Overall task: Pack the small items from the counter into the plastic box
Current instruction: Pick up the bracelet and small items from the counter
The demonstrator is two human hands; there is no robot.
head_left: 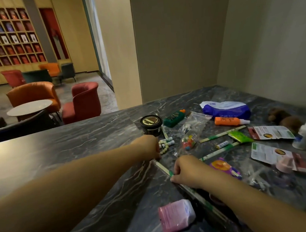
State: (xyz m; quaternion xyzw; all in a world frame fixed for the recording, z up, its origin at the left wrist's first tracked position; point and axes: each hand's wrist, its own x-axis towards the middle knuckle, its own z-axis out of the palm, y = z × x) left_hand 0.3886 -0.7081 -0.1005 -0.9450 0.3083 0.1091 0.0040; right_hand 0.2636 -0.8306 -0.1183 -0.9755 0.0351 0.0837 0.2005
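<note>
Both hands pinch one wrapped chopstick pair [163,168] lying diagonally, left grip [152,146] far end, right grip [186,170] midway.

The counter [81,150] is dark marble with pale veins. On it stand a black tub [151,125] with a round lid and, at the right edge, a white spray bottle [305,132]. Lying flat are a green bottle [173,118], an orange bottle [229,121], a blue and white pack [225,109], a clear zip bag [192,129] with small sweets, several wrapped chopsticks [222,133], two flat sachets [270,132], a pink packet [175,216] near the front, and a brown thing [283,118], perhaps a soft toy.
</note>
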